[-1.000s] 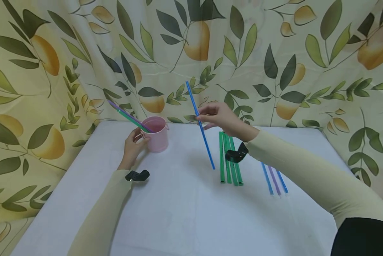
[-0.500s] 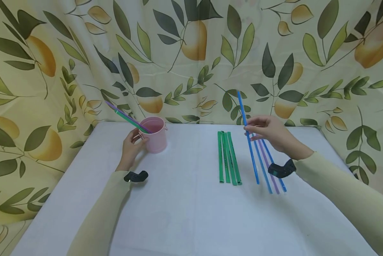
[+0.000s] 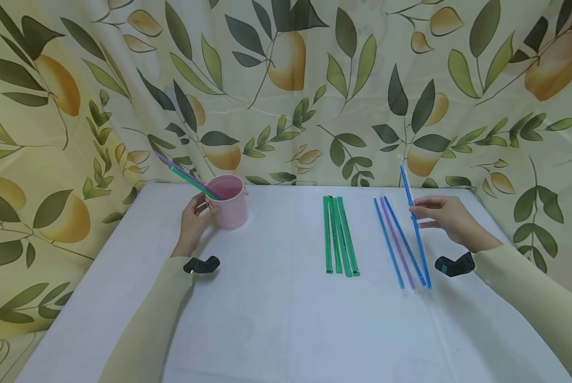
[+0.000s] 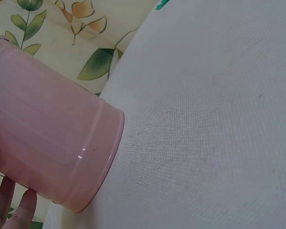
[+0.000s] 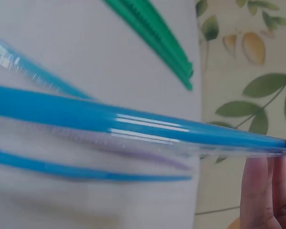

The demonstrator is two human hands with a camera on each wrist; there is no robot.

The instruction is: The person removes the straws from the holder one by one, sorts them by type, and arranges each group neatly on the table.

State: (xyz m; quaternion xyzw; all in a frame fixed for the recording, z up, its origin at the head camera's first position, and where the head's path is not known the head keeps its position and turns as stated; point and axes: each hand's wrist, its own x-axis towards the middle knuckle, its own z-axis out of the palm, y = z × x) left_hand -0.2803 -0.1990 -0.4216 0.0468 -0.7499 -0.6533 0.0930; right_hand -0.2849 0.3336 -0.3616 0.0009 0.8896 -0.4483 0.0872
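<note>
At the right of the head view, my right hand [image 3: 443,217] pinches a blue drinking straw [image 3: 416,229] near its middle, the straw steeply tilted. The right wrist view shows a clear wrapper along this straw [image 5: 148,128]. Just left of it, two more blue straws [image 3: 388,242] and a purple straw [image 3: 398,243] lie side by side on the table. My left hand [image 3: 192,224] holds the side of a small pink bucket [image 3: 232,210], which stands upright at the back left. A green straw [image 3: 193,183] and a purple one lean out over its left rim.
Several green straws [image 3: 341,234] lie in a row at the middle of the white-covered table [image 3: 276,308]. A curtain with a fruit-and-leaf print [image 3: 291,133] hangs along the table's back edge and left side.
My right hand has carried the blue straw from the middle, over the green straws, to the right of the loose blue and purple straws. The left hand stays at the bucket.
</note>
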